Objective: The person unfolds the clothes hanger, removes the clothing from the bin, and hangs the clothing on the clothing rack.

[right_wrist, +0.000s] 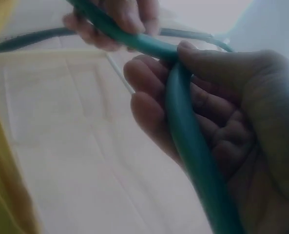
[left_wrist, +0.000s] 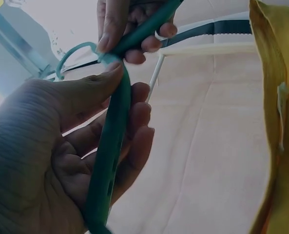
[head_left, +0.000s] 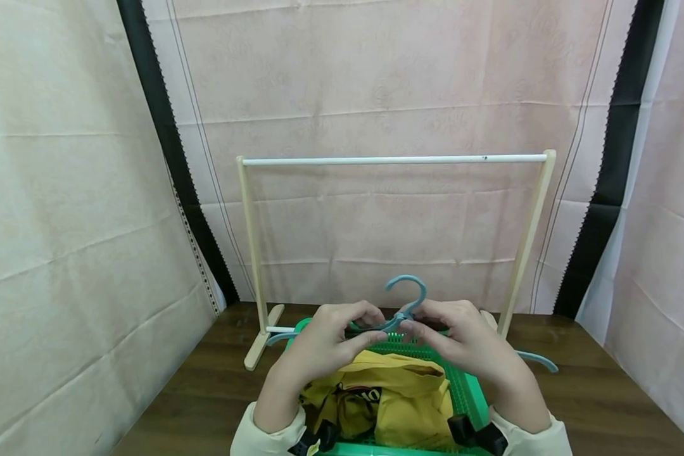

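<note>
Both hands hold a blue-green plastic clothes hanger [head_left: 418, 297] in front of the rack, its hook pointing up. The left hand [head_left: 336, 335] pinches one shoulder of it close to the neck; in the left wrist view the thumb lies along the hanger arm [left_wrist: 116, 122] with fingers curled behind. On the other shoulder, the right hand [head_left: 462, 332] grips beside the neck, its thumb at the joint in the right wrist view [right_wrist: 183, 112]. Below the hands, folded yellow cloth [head_left: 413, 405] with a dark patch and lettering lies in a green basket [head_left: 470, 392].
A small garment rack with a white bar [head_left: 393, 161] and pale wooden posts [head_left: 252, 253] stands behind the basket on a dark wooden table [head_left: 194, 405]. Light cloth walls [head_left: 91, 190] with black strips surround the table on the left, back and right.
</note>
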Demonstrator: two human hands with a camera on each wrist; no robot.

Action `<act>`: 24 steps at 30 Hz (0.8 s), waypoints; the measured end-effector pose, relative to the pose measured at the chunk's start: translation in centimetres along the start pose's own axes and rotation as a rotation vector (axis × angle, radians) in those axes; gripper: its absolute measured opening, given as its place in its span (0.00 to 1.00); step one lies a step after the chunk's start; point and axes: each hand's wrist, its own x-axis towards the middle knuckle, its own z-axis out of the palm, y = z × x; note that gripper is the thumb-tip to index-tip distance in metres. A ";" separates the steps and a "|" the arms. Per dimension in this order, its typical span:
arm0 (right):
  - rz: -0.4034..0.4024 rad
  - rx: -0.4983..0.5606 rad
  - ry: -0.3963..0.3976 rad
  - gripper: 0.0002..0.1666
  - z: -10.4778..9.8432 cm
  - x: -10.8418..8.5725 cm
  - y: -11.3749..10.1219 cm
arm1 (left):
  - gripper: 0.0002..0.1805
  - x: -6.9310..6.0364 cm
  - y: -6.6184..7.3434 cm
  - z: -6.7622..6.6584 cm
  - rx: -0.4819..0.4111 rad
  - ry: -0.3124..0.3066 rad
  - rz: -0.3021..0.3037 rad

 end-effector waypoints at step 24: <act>0.110 -0.037 0.041 0.13 -2.3 -1.9 1.0 | 0.09 -2.5 -1.5 -3.8 0.029 -0.104 -0.295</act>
